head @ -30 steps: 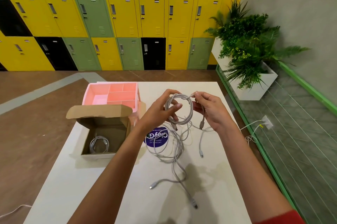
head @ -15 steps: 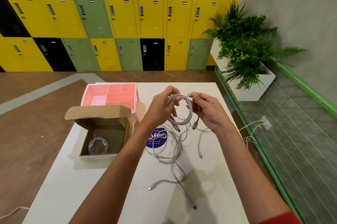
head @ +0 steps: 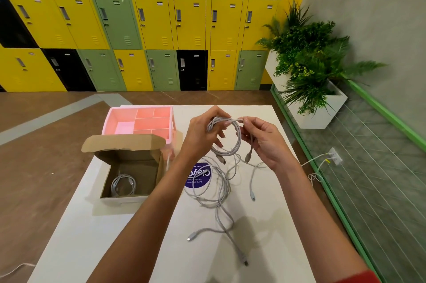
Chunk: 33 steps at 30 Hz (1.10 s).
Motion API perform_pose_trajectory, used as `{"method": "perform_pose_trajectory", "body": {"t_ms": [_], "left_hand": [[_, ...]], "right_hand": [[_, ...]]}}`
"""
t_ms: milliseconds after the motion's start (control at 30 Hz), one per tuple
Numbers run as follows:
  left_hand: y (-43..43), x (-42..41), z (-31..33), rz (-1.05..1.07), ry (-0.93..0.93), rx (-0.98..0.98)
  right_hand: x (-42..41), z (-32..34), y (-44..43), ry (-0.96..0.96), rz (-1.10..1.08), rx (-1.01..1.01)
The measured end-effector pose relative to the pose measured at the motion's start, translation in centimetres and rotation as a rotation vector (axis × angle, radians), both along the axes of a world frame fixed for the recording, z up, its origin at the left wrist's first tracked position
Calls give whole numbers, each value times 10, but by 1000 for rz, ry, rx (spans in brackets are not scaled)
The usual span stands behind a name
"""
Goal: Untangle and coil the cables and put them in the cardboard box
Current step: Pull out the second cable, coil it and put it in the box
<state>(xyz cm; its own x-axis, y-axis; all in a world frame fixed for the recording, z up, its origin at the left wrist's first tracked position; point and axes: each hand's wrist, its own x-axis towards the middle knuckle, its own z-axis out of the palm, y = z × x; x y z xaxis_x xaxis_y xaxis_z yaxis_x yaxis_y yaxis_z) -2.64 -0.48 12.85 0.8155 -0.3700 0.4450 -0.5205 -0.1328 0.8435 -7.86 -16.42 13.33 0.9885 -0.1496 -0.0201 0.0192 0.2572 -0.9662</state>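
A grey cable coil (head: 232,147) hangs above the white table (head: 129,236) between both hands. My left hand (head: 202,135) grips its top left; my right hand (head: 265,139) pinches the top right, with two plug ends dangling below. Under them a tangle of loose grey cables (head: 219,197) lies on the table, its ends trailing toward me. The open cardboard box (head: 152,172) stands at the left with its lid up, and one coiled cable (head: 123,187) rests inside.
A pink divided organiser (head: 138,121) stands behind the box. A purple round sticker (head: 198,177) lies under the tangle. A white planter with green plants (head: 311,79) and a wall socket with white wire (head: 334,158) are to the right. Lockers line the back.
My right hand has slid along the top of the coil toward the left hand, wrapping the cable end around the loop. The coil stays held at about the same height.
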Motion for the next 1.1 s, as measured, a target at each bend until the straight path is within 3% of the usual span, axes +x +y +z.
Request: {"method": "perform_pose_trajectory", "body": {"t_ms": [233,300,567,900,1100], "left_hand": [[6,2,0,-2,53,-67],[7,2,-3,-17,55,-65],[7,-1,-13,-103,96,-32],[8,0,-8,-157,168,-42],[7,0,-12,-49,118,-37]], "right_hand": [[3,-14,-11,-115,-80,-837],[5,-17,-12,-115,-90,-956],[6,-16,-10,-47,-109,-626],[2,-11,4,-31,-71,-62],[-3,-15,13,36,-57,-120]]}}
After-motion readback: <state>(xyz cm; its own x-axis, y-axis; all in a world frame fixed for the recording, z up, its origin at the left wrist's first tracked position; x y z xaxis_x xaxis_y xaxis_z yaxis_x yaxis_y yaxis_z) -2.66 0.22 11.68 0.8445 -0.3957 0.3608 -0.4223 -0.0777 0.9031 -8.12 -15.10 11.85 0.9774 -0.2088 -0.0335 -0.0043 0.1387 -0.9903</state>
